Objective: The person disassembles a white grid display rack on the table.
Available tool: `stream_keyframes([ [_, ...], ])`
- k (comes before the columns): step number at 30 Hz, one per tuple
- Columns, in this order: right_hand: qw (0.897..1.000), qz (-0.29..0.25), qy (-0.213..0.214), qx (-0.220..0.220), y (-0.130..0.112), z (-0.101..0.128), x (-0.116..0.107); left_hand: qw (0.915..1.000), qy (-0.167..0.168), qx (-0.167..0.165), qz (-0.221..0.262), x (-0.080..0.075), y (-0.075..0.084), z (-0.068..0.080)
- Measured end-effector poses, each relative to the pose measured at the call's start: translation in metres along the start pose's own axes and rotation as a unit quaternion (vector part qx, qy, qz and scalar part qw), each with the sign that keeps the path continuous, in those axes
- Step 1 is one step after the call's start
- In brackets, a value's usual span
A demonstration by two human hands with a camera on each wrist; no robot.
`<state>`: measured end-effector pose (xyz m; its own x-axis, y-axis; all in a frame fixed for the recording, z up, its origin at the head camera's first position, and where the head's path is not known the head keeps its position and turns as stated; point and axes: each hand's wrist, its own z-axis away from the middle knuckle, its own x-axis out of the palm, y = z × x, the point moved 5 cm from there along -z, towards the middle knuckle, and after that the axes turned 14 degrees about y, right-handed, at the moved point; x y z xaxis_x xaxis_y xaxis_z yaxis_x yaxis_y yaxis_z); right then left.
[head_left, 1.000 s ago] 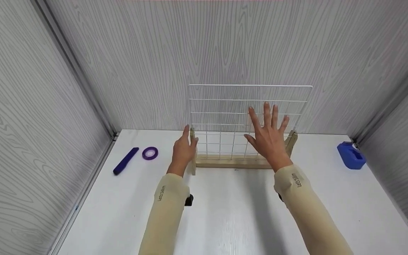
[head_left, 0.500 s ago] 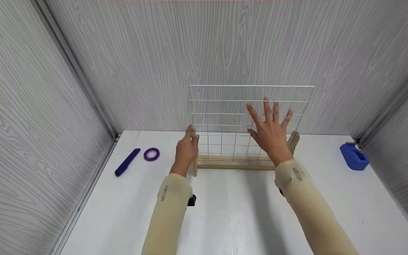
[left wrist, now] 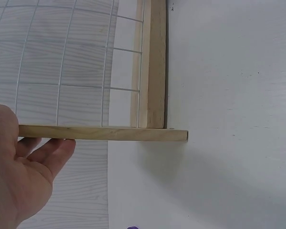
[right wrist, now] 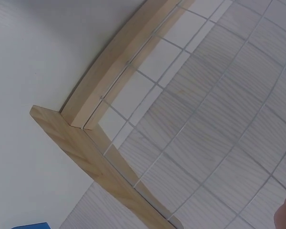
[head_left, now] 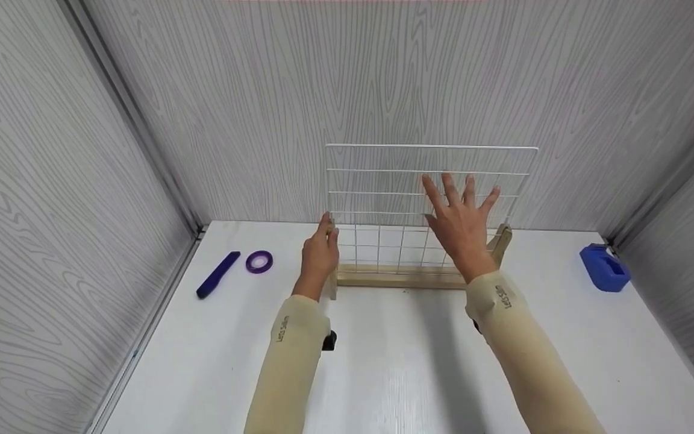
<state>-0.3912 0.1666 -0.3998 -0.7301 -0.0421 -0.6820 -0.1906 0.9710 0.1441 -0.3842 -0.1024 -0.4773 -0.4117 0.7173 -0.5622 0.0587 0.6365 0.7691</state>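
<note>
1. The wire grid stands at twelve o'clock from me, on the far half of the table; its thin white uprights fade into the pale wall, so any lean is hard to judge.
2. A wooden rail runs along its six o'clock edge, its right end hidden by my forearm.
3. At its nine o'clock edge is the left wooden post, largely covered by my hand from above.
4. My left hand grips that post; the wrist view shows fingers bent against its outer side, but crops the thumb side.
5. My right hand is spread, fingers straight, over the grid at about four o'clock from its middle. I can't tell whether it touches the wires; its wrist view catches only bits of finger.
6. Just beyond it, at four o'clock, the right wooden post is partly masked in the head view.
7. Well out at nine o'clock from the rail lie a purple ring and, farther, a dark purple stick.
8. At three o'clock sits a blue holder, its hollow's inside unclear.
9. My cream sleeves run off at six o'clock.
</note>
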Motion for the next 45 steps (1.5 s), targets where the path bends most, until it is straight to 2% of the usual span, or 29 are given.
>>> stream_keyframes([
  [4,1.000,0.015,0.023,-0.009,-0.001,0.000,-0.001,0.9999,-0.005,-0.012,0.008,0.002,0.002,0.000],
  [9,0.999,0.025,0.043,-0.012,-0.001,0.002,-0.002,0.9999,-0.006,-0.010,0.011,0.005,0.004,0.001],
  [23,0.999,-0.023,0.034,0.012,0.009,0.001,-0.003,0.9995,-0.001,-0.005,0.031,0.009,0.005,0.001],
  [29,0.999,-0.020,0.036,0.010,0.013,0.004,-0.005,0.9991,-0.011,-0.017,0.037,0.013,0.005,0.003],
  [36,0.997,-0.022,0.075,0.005,0.013,-0.005,-0.014,0.9990,-0.005,-0.013,0.041,0.012,0.006,0.002],
  [45,0.994,-0.005,0.110,-0.007,0.012,-0.008,-0.018,0.9988,-0.015,-0.012,0.045,0.013,0.005,0.001],
])
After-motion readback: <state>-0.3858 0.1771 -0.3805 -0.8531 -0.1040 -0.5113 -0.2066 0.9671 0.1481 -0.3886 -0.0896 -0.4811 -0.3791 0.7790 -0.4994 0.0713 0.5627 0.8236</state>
